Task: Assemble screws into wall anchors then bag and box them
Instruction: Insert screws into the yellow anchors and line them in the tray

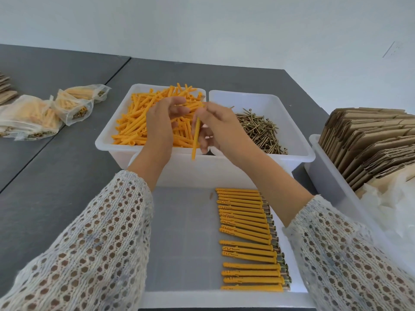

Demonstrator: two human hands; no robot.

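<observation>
Where the grey table (56,176) ends, a white wall (202,25) rises.

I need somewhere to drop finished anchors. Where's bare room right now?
The front tray is bare left of the row of assembled anchors. The grey table is open between the filled bags and the anchor bin. It is crowded around the screw bin and the cardboard bin.

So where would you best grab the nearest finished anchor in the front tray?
Pinch the nearest finished anchor at mid-shaft, from above. It lies flat with its length running left to right, and neighbours crowd its far side, so an end grip has less room.
</observation>
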